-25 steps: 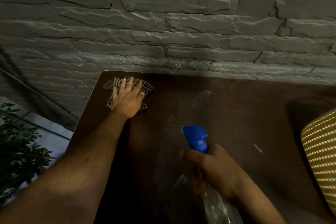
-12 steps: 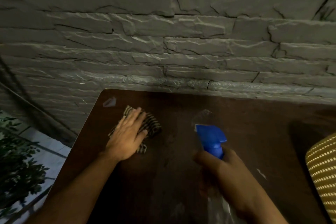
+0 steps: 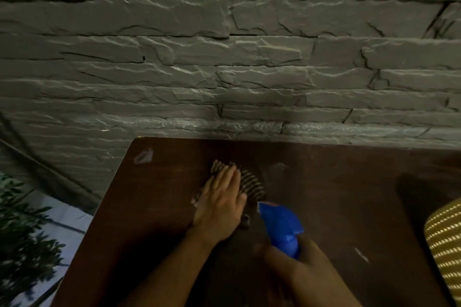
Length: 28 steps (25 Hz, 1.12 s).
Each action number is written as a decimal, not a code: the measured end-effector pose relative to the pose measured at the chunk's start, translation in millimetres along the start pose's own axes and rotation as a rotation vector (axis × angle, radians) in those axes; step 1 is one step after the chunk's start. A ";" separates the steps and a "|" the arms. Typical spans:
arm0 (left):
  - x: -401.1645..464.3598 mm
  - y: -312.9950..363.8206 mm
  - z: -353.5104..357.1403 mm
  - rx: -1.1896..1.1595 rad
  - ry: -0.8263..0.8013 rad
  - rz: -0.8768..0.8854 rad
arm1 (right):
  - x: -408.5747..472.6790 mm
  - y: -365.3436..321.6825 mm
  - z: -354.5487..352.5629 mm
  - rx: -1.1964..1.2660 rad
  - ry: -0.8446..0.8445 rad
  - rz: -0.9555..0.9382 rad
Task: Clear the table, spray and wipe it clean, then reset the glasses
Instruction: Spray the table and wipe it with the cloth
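Nearest to us, our right hand [image 3: 296,274] wraps its fingers [image 3: 264,255] round the neck of the spray bottle [image 3: 283,228]. The blue head tilts forward and to the left, so we judge it is kept ready for another burst rather than set down. The clear body of the bottle is hidden behind the hand.

Just beyond and to the left of those fingers, our left hand [image 3: 219,207] lies flat on the striped cloth [image 3: 249,183], its fingers [image 3: 228,178] straight and close together, pressing rather than gripping. A flat palm spreads the push across the cloth, which suits wiping. The cloth bunches out past the fingertips and to their right, touching the dark brown desk [image 3: 336,194].

Farther left of the fingertips, near the desk's far corner, a pale smear [image 3: 143,156] remains; another small pale mark [image 3: 361,255] sits right of the bottle hand. No glasses are in view, so resetting seems yet to come.

Beyond the fingertips rises the grey stone wall [image 3: 224,57].
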State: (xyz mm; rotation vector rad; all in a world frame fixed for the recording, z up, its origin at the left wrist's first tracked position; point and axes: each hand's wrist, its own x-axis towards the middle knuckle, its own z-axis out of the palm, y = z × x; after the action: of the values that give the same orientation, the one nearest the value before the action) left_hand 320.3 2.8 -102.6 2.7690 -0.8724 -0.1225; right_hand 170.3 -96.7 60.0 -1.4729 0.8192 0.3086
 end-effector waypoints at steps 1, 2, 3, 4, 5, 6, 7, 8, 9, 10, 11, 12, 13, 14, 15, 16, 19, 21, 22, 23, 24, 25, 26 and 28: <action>9.5 -9.1 0.6 0.020 0.000 -0.098 | -0.2 -1.1 -1.2 0.011 -0.004 0.002; 28.1 -11.2 -1.0 0.016 0.007 -0.245 | -0.6 -3.0 -2.4 0.008 -0.006 -0.005; 54.6 -5.8 -2.1 -0.006 -0.006 -0.386 | 0.0 -3.5 -5.1 -0.001 -0.003 -0.017; 82.4 4.2 -1.9 -0.045 -0.030 -0.496 | 0.9 -2.1 -8.1 -0.005 0.002 -0.027; 102.9 17.3 -5.9 -0.075 -0.061 -0.563 | 2.4 0.1 -10.4 -0.004 -0.004 -0.033; 110.9 29.7 -7.8 -0.072 -0.085 -0.559 | 2.3 2.1 -11.2 -0.001 -0.009 -0.031; 105.9 33.7 -5.7 -0.056 -0.101 -0.489 | 1.6 2.3 -10.3 0.004 -0.016 -0.023; 88.5 29.5 0.7 -0.024 -0.089 -0.325 | 0.8 2.3 -9.4 0.006 -0.024 -0.016; 62.6 20.1 0.5 0.002 -0.090 -0.128 | -0.9 1.2 -8.6 0.004 -0.029 -0.010; 39.6 3.0 -2.9 0.011 -0.101 0.034 | -3.0 0.8 -9.0 -0.002 -0.032 -0.004; 23.8 -19.8 -7.6 0.008 -0.114 0.113 | -5.6 0.8 -8.9 -0.006 -0.041 -0.004; 17.9 -42.1 -11.0 0.028 -0.128 0.084 | -8.1 1.4 -8.4 -0.005 -0.051 -0.010; 24.1 -59.8 -13.0 0.053 -0.126 -0.029 | -9.2 0.8 -8.1 -0.004 -0.057 -0.018; 38.3 -66.5 -16.5 0.057 -0.126 -0.172 | -9.0 1.1 -8.6 -0.007 -0.050 -0.026; 57.2 -64.8 -14.9 0.031 -0.123 -0.306 | -8.3 4.4 -9.4 -0.009 -0.045 -0.025; 74.5 -54.4 -13.8 0.006 -0.106 -0.375 | -5.8 7.8 -9.5 -0.019 -0.051 -0.026; 69.4 -17.2 -9.3 0.067 -0.148 -0.133 | -3.2 14.4 -7.0 -0.029 -0.090 -0.025; 22.5 -31.4 -13.0 0.066 -0.198 0.184 | -7.2 16.9 -8.2 -0.007 -0.079 -0.001; -4.4 -47.5 -20.4 0.048 -0.222 0.280 | -10.3 18.8 -10.5 0.006 -0.089 0.005; -21.0 -66.8 -26.6 0.051 -0.238 0.304 | -13.1 19.7 -12.3 0.014 -0.105 0.000; -21.1 -84.3 -28.7 0.047 -0.232 0.271 | -14.4 21.2 -13.6 0.014 -0.114 -0.010; -9.4 -94.2 -28.4 0.049 -0.219 0.187 | -15.5 21.2 -13.8 0.005 -0.114 -0.016; 10.9 -96.2 -26.5 0.049 -0.196 0.052 | -15.7 21.9 -12.9 -0.002 -0.120 -0.027; 52.4 -72.4 -23.2 0.069 -0.149 -0.228 | -13.6 24.7 -9.0 0.030 -0.131 -0.052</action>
State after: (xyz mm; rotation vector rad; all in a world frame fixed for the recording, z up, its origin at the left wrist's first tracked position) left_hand 406.8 34.8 -98.5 2.9467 -0.6000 -0.3479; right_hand 142.1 -98.3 51.1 -1.4283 0.6765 0.3488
